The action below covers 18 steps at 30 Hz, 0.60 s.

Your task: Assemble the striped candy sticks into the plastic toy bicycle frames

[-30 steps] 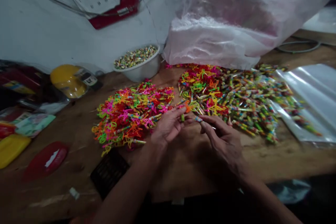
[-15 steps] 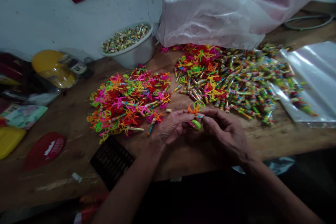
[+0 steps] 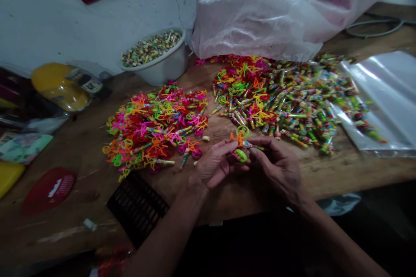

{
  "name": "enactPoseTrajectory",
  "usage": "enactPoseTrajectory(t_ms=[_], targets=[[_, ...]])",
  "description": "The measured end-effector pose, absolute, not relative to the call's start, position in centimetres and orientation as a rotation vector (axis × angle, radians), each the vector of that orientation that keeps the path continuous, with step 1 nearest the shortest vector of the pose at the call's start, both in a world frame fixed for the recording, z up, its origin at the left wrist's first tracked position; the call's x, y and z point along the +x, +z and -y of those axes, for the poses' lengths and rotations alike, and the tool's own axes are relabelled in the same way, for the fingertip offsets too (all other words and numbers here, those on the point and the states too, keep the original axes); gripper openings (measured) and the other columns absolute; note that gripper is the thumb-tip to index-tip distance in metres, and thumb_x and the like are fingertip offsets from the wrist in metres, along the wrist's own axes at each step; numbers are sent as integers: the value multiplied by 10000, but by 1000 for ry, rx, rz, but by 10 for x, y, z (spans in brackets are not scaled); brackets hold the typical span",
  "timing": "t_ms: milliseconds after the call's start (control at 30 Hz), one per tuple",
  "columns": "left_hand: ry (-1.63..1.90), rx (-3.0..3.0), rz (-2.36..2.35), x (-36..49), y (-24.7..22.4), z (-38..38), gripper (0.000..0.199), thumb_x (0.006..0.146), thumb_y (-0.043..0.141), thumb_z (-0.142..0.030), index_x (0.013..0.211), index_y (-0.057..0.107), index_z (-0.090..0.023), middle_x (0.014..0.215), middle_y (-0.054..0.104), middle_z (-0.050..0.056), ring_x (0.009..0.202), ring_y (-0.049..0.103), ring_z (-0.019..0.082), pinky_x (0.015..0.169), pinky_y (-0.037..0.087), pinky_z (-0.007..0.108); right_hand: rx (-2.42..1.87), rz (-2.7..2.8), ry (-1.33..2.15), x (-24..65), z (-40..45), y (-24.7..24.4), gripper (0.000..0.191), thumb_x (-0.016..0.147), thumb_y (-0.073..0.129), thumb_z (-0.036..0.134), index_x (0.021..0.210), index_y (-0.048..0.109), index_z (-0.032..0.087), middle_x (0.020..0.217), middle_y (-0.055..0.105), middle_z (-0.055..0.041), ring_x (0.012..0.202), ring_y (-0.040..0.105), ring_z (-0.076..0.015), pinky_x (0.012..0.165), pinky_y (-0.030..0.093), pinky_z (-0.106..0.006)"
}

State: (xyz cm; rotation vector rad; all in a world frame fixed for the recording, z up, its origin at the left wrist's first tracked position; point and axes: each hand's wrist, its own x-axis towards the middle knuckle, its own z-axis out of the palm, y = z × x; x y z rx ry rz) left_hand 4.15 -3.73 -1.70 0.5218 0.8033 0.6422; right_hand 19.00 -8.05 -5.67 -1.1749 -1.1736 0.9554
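Between my hands is a small plastic toy bicycle (image 3: 241, 139) with an orange frame and green wheels. My left hand (image 3: 214, 162) pinches it by the frame from the left. My right hand (image 3: 280, 165) has its fingers closed on a thin, colourful tube (image 3: 248, 144) whose end meets the bicycle; most of the tube is hidden by the fingers. To the left lies a heap of bright toy bicycles (image 3: 156, 125) with tubes among them. Beyond my right hand spreads a pile of patterned tubes (image 3: 302, 104).
A white tub (image 3: 165, 67) filled with small tube pieces stands by the wall. Behind the piles sits a big plastic bag (image 3: 256, 26), with clear plastic sheets (image 3: 386, 99) at right. A black slotted tray (image 3: 136, 207) and a red lid-like object (image 3: 48, 190) lie left.
The toy bicycle has turned a little between my fingers, so both green wheels show more fully. My left fingers have loosened slightly below it. The whole view has shifted a little.
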Motion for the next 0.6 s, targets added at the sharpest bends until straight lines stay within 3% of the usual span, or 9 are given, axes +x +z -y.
enactPoseTrajectory(t_ms=[400,600], targets=[[671,585,-782,53,-20,51,152,798,603,-234,897,528,-147,735,634,32,631,646,153,589,553,289,-1080,1307,813,192,87,-59,98,855,531,215,934,589,212,913,611,-44,872,601,-164,777,498,-315],[839,736,-989,61,-21,58,208,724,676,-259,760,504,-147,649,576,-16,557,577,106,553,542,269,-1146,1509,616,202,90,-57,165,845,513,146,983,579,209,900,627,-49,843,613,-162,750,495,-302]])
